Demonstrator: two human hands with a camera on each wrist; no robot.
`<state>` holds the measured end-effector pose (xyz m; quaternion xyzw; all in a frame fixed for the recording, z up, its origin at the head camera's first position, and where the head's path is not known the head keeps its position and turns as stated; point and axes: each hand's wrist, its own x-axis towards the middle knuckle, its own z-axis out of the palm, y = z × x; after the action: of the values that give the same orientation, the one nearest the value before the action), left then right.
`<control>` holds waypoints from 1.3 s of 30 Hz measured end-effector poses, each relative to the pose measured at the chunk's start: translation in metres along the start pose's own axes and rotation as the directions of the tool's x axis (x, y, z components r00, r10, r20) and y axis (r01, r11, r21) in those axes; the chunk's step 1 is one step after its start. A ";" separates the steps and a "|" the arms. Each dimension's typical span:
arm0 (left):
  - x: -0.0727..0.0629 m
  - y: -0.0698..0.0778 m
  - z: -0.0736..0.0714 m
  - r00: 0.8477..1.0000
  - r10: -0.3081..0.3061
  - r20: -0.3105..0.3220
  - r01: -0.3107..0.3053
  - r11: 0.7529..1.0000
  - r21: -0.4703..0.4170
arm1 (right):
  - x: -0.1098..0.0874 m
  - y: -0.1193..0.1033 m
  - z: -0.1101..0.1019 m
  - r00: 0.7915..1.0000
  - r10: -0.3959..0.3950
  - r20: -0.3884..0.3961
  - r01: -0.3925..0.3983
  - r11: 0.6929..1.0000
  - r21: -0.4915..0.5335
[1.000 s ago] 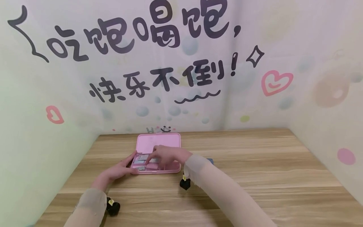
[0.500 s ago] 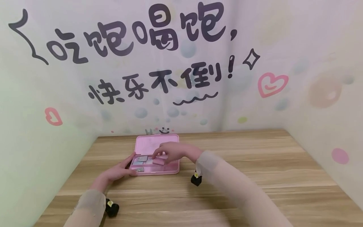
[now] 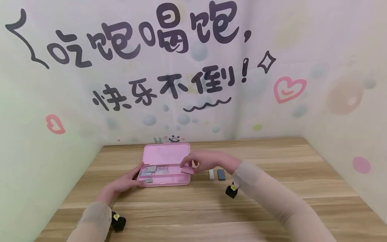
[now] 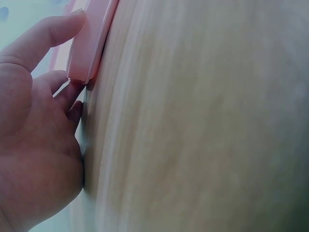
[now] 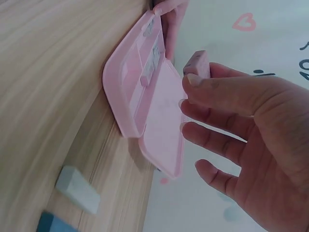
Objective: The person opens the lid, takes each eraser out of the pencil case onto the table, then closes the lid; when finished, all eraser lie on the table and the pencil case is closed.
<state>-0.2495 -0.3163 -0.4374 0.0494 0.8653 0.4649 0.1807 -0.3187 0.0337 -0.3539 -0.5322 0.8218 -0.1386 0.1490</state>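
An open pink pencil case (image 3: pixel 166 154) lies at the back of the table, its lid tipped back toward the wall. My left hand (image 3: pixel 124 184) holds its left end, with the thumb on the front corner in the left wrist view and the other fingers around the end. Between thumb and index finger my right hand (image 3: pixel 208 160) pinches a pink eraser (image 5: pixel 198 63), raised over the case's right end. Several pale grey and white blocks (image 3: pixel 150 169) sit in the left and middle compartments; the right-hand compartments show bare pink floor.
To the right of the case, a white eraser (image 3: pixel 211 174) and a blue eraser (image 3: pixel 221 174) lie side by side on the wooden table (image 3: pixel 181 215). A printed cloth wall (image 3: pixel 217 124) rises behind, with pale walls at both sides.
My right hand has lifted the pink eraser out of the case's front compartment and carried it rightward. The white and blue erasers have come into sight. The left hand keeps its place.
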 end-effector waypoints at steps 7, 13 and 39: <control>-0.003 -0.002 -0.002 1.000 -0.008 0.006 0.008 1.000 0.005 | -0.026 0.005 0.001 0.998 0.058 -0.010 -0.058 0.998 0.019; -0.001 -0.001 -0.002 1.000 0.005 0.009 -0.005 1.000 0.017 | -0.048 0.013 0.005 0.994 0.109 -0.024 -0.108 0.994 0.025; 0.004 -0.005 -0.002 0.999 0.026 0.030 -0.028 0.998 0.062 | -0.142 0.061 0.039 0.901 0.352 -0.252 -0.303 0.929 0.213</control>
<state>-0.2534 -0.3203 -0.4416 0.0735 0.8760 0.4391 0.1857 -0.2990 0.1856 -0.3998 -0.3458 0.8978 -0.2560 0.0942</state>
